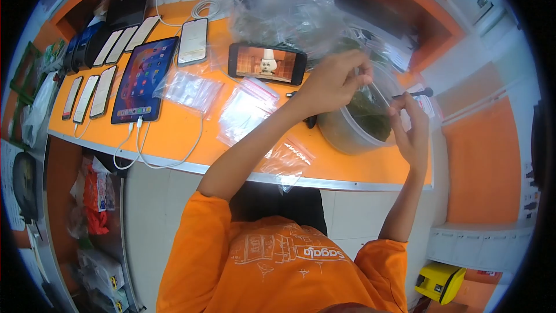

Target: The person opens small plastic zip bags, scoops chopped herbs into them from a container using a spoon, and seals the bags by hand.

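Both my hands are raised over a translucent plastic tub (347,136) holding dark green leafy matter (370,117). My left hand (339,84) is at the tub's far left side, its fingers curled and pinched together. At the right rim, my right hand (412,130) pinches with thumb and forefinger. Between them stretches what looks like a clear plastic bag (379,90), hard to make out against the tub. Left of the tub lie clear zip bags (246,110) with red stripes, and another zip bag (288,159) near the table edge.
A phone (267,65) playing a cartoon stands behind the zip bags. A tablet (145,81), several phones (103,93) and white charging cables (174,165) occupy the left of the orange table (191,122). A heap of clear bags (278,8) fills the back.
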`<control>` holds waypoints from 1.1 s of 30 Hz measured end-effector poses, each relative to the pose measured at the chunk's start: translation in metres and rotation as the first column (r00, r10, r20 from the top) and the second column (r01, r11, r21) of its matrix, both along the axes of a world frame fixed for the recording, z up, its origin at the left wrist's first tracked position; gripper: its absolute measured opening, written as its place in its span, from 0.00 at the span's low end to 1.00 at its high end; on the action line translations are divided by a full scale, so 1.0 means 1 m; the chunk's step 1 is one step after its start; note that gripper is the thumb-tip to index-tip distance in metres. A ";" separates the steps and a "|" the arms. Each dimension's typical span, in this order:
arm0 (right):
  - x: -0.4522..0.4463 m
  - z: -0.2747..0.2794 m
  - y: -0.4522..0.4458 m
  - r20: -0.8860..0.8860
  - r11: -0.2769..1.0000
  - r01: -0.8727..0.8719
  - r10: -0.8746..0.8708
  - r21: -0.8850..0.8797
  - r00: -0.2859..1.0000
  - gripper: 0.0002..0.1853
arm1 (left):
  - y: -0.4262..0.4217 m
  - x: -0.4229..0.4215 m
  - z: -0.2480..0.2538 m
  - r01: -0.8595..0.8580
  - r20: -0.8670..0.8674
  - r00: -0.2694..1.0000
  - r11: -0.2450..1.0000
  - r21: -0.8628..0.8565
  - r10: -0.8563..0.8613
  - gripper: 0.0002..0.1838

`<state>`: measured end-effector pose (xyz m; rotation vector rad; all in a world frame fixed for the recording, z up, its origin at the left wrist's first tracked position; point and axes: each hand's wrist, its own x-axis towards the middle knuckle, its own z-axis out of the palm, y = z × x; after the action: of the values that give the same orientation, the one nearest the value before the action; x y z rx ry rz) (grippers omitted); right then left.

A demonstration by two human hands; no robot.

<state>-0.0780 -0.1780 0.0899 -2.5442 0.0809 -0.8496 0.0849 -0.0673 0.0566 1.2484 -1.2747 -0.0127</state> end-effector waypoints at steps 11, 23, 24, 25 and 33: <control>-0.027 -0.004 -0.019 -0.231 0.981 0.149 -0.175 -0.124 0.957 0.04 | -0.022 -0.007 0.013 -0.146 0.196 0.971 0.989 0.024 0.138 0.03; -0.016 -0.013 -0.020 -0.090 0.996 0.061 -0.067 -0.068 0.994 0.12 | -0.089 -0.007 0.043 -0.351 0.339 0.862 0.926 -0.139 0.378 0.08; -0.017 -0.011 -0.019 -0.138 0.995 0.082 -0.088 -0.053 0.987 0.12 | -0.080 -0.014 0.037 -0.378 0.399 0.825 0.916 -0.133 0.399 0.09; -0.019 -0.009 -0.016 -0.186 0.994 0.103 -0.108 -0.037 0.977 0.12 | -0.072 -0.017 0.032 -0.327 0.422 0.853 0.945 -0.026 0.306 0.10; -0.012 -0.012 -0.017 -0.143 0.998 0.007 0.003 0.064 0.990 0.13 | -0.026 -0.026 0.004 0.030 0.446 0.877 0.948 0.318 -0.177 0.21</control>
<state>-0.0904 -0.1950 0.0783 -2.5416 0.1531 -0.6539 0.0591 -0.0938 0.0609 1.4996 -1.8167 0.0194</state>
